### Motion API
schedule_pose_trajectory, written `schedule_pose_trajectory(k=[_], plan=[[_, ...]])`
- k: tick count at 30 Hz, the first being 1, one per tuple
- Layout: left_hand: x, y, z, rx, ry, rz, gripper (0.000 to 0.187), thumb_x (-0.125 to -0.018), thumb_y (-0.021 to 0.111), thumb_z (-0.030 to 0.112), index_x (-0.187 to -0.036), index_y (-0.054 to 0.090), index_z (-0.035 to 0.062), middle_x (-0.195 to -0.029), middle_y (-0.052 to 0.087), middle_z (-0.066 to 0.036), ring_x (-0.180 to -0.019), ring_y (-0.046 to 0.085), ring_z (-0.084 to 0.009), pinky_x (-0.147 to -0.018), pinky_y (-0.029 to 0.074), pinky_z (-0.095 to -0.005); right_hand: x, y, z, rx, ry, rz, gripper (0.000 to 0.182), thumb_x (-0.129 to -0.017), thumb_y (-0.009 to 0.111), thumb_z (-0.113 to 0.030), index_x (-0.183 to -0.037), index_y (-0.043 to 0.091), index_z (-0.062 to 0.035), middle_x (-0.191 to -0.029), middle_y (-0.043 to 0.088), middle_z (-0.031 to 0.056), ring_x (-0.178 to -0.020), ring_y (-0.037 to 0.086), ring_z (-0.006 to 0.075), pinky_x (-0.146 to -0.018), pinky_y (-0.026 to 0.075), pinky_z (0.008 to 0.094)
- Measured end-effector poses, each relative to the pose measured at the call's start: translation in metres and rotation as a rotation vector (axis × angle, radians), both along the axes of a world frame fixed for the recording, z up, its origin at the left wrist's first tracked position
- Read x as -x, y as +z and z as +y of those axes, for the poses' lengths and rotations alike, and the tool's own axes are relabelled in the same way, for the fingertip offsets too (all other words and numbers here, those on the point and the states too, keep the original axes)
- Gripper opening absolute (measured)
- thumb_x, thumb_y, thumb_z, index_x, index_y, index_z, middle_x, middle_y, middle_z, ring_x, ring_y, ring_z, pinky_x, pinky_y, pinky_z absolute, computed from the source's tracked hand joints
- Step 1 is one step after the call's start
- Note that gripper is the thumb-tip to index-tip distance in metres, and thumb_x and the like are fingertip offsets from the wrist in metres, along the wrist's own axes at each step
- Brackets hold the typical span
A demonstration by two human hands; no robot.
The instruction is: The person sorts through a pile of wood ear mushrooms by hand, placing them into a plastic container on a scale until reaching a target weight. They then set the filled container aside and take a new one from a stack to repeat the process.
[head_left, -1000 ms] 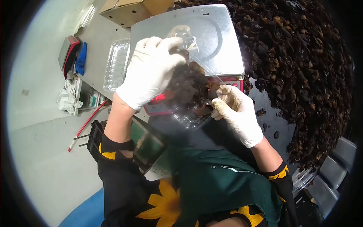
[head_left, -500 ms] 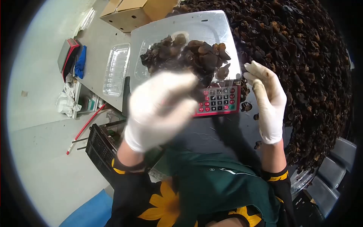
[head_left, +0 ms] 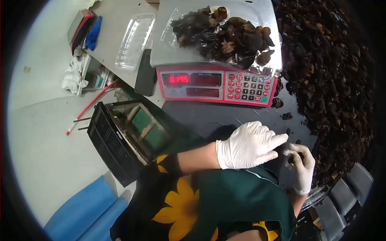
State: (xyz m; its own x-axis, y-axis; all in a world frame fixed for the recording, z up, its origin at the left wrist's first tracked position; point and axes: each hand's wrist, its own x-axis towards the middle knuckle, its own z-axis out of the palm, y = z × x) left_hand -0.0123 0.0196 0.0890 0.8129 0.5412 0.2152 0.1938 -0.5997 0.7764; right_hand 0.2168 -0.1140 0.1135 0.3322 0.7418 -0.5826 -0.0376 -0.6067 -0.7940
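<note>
My left hand (head_left: pixel 251 145), in a white glove, reaches across my front over the dark table, thumb and forefinger stretched apart, the other fingers bent. Just right of its fingertips, my gloved right hand (head_left: pixel 302 168) has its fingers curled in a pinch. Something small and dark shows at its fingertips, too small to name. Beyond the hands, a heap of wood ear mushrooms (head_left: pixel 237 38) lies in a clear plastic tray (head_left: pixel 165 34) on the metal pan of a red weighing scale (head_left: pixel 221 102). Red digits are lit on the scale's display.
A large pile of wood ear mushrooms (head_left: pixel 329 80) covers the right side. Another clear tray (head_left: pixel 134 42) lies left of the scale. At lower left are a black crate (head_left: pixel 116 148) and a blue cloth or cover (head_left: pixel 86 205). Grey chairs (head_left: pixel 341 197) stand at lower right.
My left hand has moved from the scale's front edge down and right, beside my right hand. My right hand has lowered and curled its fingers. The view has shifted, exposing the scale's display.
</note>
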Motion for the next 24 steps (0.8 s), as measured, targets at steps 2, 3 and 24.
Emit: schedule_pose_trajectory(k=[2, 3, 24], plan=[[0.001, -0.010, 0.000, -0.055, 0.036, -0.002, 0.041, -0.092, 0.071, 0.027, -0.128, 0.066, 0.0073, -0.081, 0.062, -0.008, -0.077, 0.061, -0.0279, -0.073, 0.048, -0.0408, -0.026, -0.004, -0.036, 0.036, -0.038, -0.078, 0.021, -0.102, 0.056, 0.000, -0.121, 0.067, 0.0004, -0.100, 0.075, 0.0071, -0.072, 0.060, 0.0068, -0.062, 0.047, 0.0204], [0.006, -0.011, 0.003, -0.024, 0.054, -0.077, 0.039, -0.091, 0.073, 0.024, -0.126, 0.067, 0.0077, -0.080, 0.063, -0.007, -0.076, 0.062, -0.0272, -0.072, 0.048, -0.0409, -0.031, -0.002, -0.047, 0.052, -0.073, -0.120, 0.021, -0.102, 0.057, 0.000, -0.121, 0.067, 0.0000, -0.101, 0.075, 0.0064, -0.072, 0.059, 0.0061, -0.062, 0.046, 0.0202], [-0.014, -0.012, 0.004, 0.229, -0.123, 0.084, 0.043, -0.088, 0.074, 0.001, -0.130, 0.070, 0.0029, -0.094, 0.073, -0.009, -0.078, 0.067, -0.0204, -0.076, 0.054, -0.0328, -0.079, 0.014, -0.281, 1.030, 0.246, -0.999, 0.033, -0.089, 0.066, -0.017, -0.122, 0.067, -0.0088, -0.120, 0.071, 0.0185, -0.110, 0.068, 0.0378, -0.095, 0.055, 0.0459]])
